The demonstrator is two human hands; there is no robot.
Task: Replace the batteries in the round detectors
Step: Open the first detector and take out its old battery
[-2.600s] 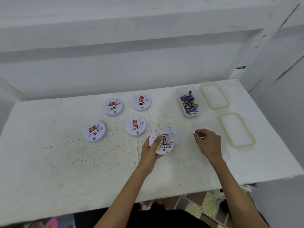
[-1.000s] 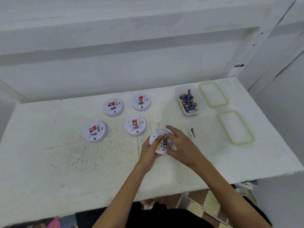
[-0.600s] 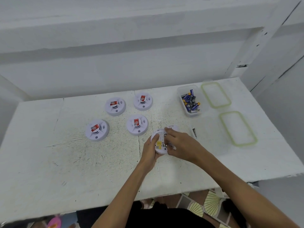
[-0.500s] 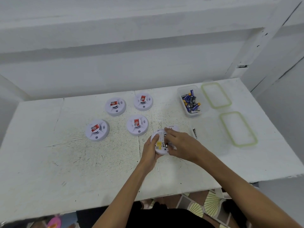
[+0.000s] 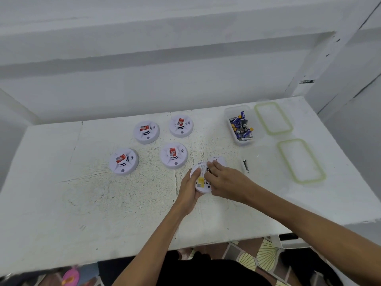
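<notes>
Lying clasped between hands (image 5: 188, 189): detector (image 5: 201, 174)

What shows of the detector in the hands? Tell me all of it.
The detector is a round white plastic disc, back side up, with a yellow sticker and printed labels. The left hand grips its left rim, thumb on top; the right hand's curled fingers cover its middle and right side. It is over the table's near middle; whether it rests there or is lifted, I cannot tell.
</notes>
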